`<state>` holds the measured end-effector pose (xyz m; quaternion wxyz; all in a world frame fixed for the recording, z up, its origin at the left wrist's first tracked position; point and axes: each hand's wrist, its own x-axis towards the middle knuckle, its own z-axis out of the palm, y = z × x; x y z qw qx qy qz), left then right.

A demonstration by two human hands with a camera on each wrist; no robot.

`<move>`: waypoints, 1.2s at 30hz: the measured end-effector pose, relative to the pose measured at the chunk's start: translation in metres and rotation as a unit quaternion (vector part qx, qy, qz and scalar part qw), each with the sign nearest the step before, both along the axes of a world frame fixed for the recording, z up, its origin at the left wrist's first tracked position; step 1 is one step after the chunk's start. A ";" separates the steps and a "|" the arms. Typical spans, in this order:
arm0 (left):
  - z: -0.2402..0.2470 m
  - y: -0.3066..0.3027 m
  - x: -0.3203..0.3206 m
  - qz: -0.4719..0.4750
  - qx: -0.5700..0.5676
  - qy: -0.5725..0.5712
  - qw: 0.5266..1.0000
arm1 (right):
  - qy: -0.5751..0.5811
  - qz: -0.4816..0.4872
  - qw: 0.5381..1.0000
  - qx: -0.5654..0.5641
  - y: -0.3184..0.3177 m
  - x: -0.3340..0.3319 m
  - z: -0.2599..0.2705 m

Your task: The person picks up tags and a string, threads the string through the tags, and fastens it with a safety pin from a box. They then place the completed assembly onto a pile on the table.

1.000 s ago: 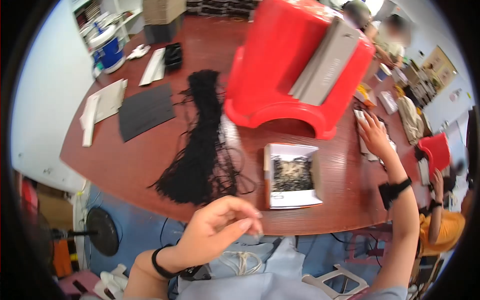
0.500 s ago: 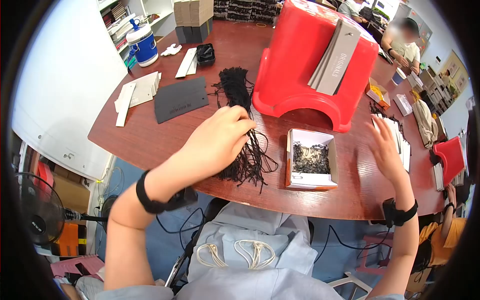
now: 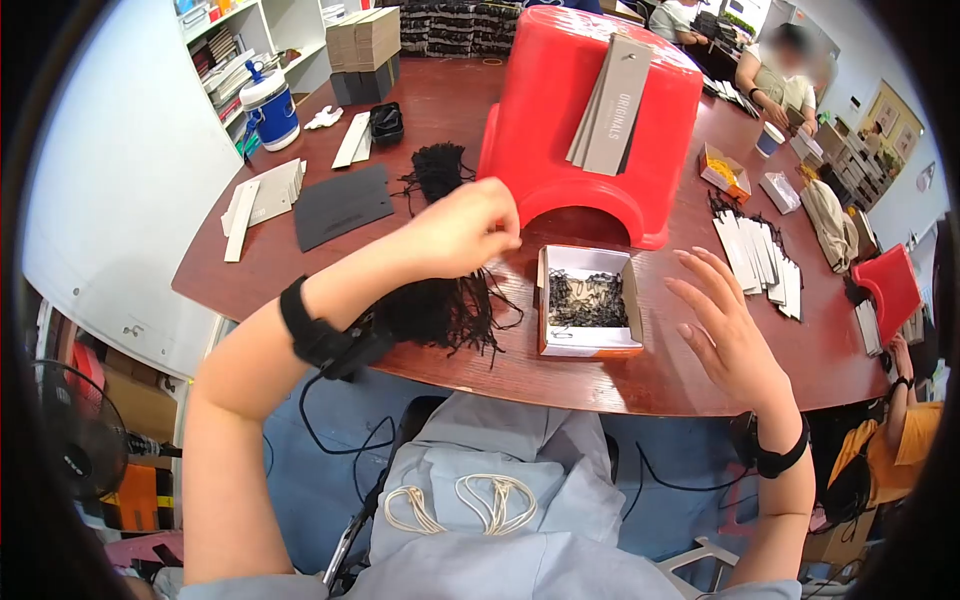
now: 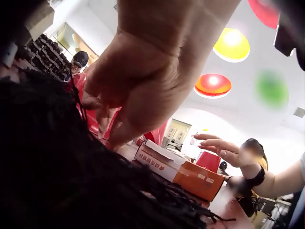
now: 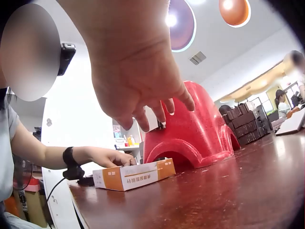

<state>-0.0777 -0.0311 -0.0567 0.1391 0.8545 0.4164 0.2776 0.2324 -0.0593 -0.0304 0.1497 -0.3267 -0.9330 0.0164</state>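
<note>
The right hand (image 5: 140, 83) hangs in the foreground, fingers spread, before a red stool (image 5: 202, 129). On the glossy reddish table (image 5: 219, 195), an orange-and-white box (image 5: 140, 177) stands near it, the left hand (image 5: 110, 157) showing behind.

We're in what looks like a small hand workshop: a big red-brown desk (image 3: 262, 288), an open box (image 3: 600, 339) of little dark pieces (image 3: 585, 300), black cords (image 3: 430, 310) heaped up, printed tags (image 3: 603, 115) by the bundle, shelves (image 3: 290, 30) behind, other people (image 3: 798, 92) sitting farther along.
</note>
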 end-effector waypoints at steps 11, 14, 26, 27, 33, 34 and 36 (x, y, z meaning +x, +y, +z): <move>0.090 -0.065 0.068 -0.090 -0.153 -0.330 0.927 | 0.359 0.063 0.617 -0.697 -0.049 -0.048 -0.003; 0.076 -0.082 0.077 -0.101 -0.114 -0.286 0.946 | 0.443 0.134 0.454 -0.761 -0.054 -0.061 -0.015; 0.004 -0.123 0.078 0.019 -0.177 -0.416 0.892 | 0.558 -0.017 0.598 -0.575 -0.031 -0.051 -0.015; -0.002 -0.118 0.078 0.053 -0.126 -0.410 0.902 | 0.512 -0.039 0.654 -0.555 -0.031 -0.052 -0.011; -0.005 -0.102 0.094 0.090 -0.035 -0.331 0.939 | 0.363 -0.027 0.818 -0.445 -0.035 -0.061 -0.017; -0.004 -0.100 0.097 0.090 -0.021 -0.308 0.947 | 0.339 0.004 0.868 -0.364 -0.035 -0.062 -0.021; -0.007 -0.096 0.098 0.078 -0.038 -0.308 0.948 | 0.329 0.004 0.850 -0.411 -0.040 -0.061 -0.019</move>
